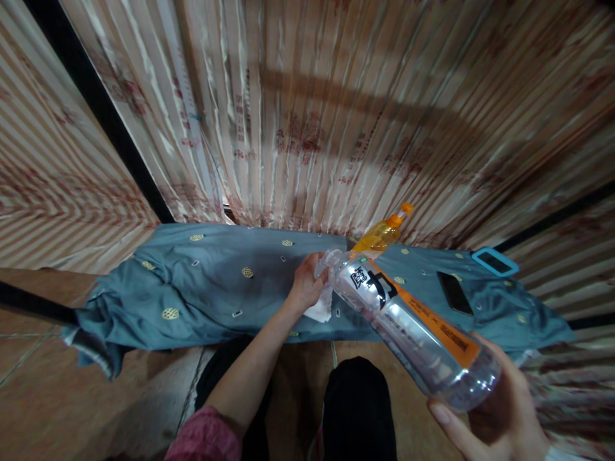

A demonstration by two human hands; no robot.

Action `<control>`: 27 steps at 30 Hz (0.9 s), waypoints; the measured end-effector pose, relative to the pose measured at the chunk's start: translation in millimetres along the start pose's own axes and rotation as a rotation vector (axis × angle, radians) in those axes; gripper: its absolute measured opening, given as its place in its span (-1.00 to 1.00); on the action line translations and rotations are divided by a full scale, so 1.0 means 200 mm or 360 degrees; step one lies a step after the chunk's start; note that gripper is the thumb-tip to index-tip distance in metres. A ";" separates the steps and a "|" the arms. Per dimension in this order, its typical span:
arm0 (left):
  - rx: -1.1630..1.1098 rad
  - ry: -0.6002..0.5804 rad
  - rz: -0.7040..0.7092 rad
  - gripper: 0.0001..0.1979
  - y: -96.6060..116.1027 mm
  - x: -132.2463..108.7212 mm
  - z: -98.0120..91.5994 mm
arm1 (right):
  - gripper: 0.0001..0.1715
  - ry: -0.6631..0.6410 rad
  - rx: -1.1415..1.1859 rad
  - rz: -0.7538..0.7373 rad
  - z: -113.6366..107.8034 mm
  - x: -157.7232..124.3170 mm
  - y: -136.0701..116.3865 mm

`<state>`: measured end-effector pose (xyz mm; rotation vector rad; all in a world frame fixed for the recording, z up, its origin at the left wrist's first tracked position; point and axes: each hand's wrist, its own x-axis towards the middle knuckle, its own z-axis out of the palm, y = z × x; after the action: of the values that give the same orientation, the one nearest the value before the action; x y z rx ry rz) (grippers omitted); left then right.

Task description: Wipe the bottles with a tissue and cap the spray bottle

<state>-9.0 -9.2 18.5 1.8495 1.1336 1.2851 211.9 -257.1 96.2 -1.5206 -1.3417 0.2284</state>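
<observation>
My right hand [504,403] grips the base of a clear plastic bottle [418,346] with a silver and orange label. The bottle is tilted, its neck pointing up and left, away from me. At that neck, my left hand [307,282] is closed, its fingertips partly hidden. A white tissue [319,310] shows just below the left hand and seems to be held in it. Behind the clear bottle is a pump bottle [379,237] of yellow-orange liquid with an orange top; its lower part is hidden.
A grey-blue patterned cloth [216,294] covers the low bench before me. On its right lie a dark phone [454,293] and a blue-framed device [494,261]. Pleated curtains [307,128] and black poles [106,109] enclose the space. My knees [358,403] are close below the bench.
</observation>
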 end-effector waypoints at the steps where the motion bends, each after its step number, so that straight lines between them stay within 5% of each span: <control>1: -0.0004 -0.0001 0.0004 -0.68 0.00 0.00 0.00 | 0.08 0.0009 0.0003 0.0025 0.00 0.00 -0.01; 27: -0.0023 -0.0011 0.0002 -0.68 0.00 0.00 0.00 | 0.14 0.0025 0.0041 0.0160 0.00 0.00 0.00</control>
<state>-8.7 -8.5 19.0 1.8430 1.1172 1.2835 211.3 -256.0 96.5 -1.5671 -1.2471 0.2954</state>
